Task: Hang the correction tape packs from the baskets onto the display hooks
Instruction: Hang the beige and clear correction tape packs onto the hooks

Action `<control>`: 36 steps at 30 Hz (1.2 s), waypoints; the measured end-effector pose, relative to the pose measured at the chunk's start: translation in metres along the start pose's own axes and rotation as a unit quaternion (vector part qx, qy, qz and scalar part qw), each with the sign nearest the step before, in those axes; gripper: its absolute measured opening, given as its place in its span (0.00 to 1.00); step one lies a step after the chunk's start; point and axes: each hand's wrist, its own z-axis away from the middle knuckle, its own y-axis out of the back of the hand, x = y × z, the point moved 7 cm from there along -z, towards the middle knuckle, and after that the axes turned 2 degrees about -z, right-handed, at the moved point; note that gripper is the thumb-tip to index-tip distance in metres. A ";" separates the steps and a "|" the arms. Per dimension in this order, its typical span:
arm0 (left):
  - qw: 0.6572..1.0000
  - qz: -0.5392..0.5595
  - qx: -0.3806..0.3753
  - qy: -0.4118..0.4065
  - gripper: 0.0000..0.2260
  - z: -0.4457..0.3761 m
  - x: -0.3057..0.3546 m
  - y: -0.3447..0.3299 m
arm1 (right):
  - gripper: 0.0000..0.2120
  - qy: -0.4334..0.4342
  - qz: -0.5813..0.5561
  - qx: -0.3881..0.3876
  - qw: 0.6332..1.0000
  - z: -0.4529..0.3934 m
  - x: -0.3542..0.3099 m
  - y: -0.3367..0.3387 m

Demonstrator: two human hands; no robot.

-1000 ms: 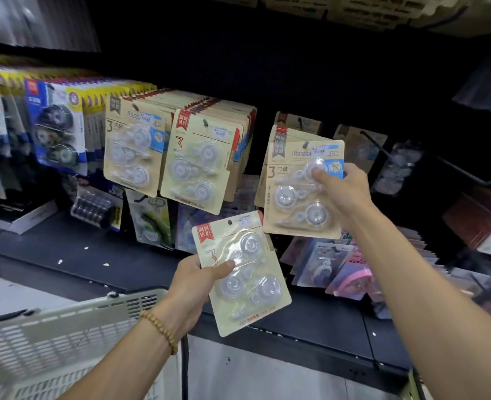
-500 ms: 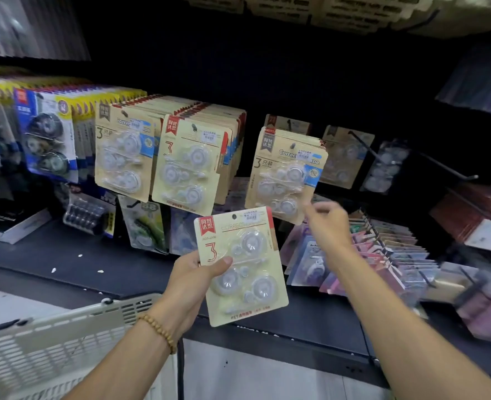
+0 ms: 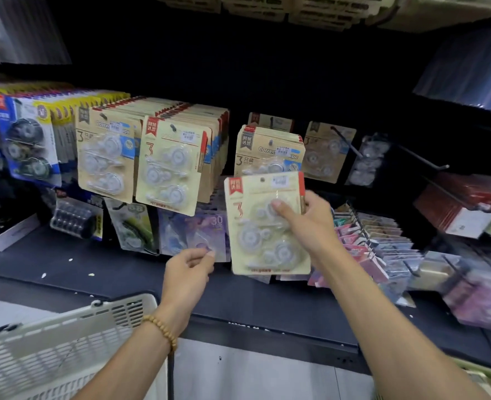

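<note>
My right hand (image 3: 304, 223) grips a cream correction tape pack (image 3: 255, 226) with a red tab and a big "3", thumb on its clear blister. It is upright, just below a short stack of hung packs (image 3: 270, 151) on a display hook. My left hand (image 3: 188, 272) hangs lower and to the left, fingers loosely curled and holding nothing. Two full rows of cream packs (image 3: 169, 166) hang further left. A white slatted basket (image 3: 65, 342) sits at the bottom left; its contents are out of sight.
Blue and yellow tape packs (image 3: 28, 140) hang at the far left. Bare black hooks (image 3: 423, 157) jut out on the right above racks of coloured cards (image 3: 379, 249). A dark shelf ledge (image 3: 51, 264) runs below the hooks. A green basket rim (image 3: 480, 376) shows at the bottom right.
The pack passed from my left hand to my right. The right hand came off the hung stack and took it; the left hand let go and dropped slightly.
</note>
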 end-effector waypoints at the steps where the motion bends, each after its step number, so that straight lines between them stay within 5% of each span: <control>1: 1.000 -0.010 -0.003 0.000 0.03 -0.001 -0.003 0.000 | 0.08 0.009 -0.004 0.005 1.000 -0.008 -0.010 0.001; 7: 0.998 -0.059 -0.028 0.001 0.05 -0.004 -0.018 -0.012 | 0.04 0.005 -0.035 0.038 0.999 -0.052 -0.040 -0.003; 22: 0.995 -0.059 -0.047 0.062 0.04 -0.017 -0.070 -0.033 | 0.11 -0.002 0.013 0.166 0.986 -0.102 0.009 -0.008; 36: 0.994 -0.054 -0.055 0.074 0.03 -0.035 -0.080 -0.069 | 0.13 0.002 0.068 0.137 0.988 -0.146 0.038 0.020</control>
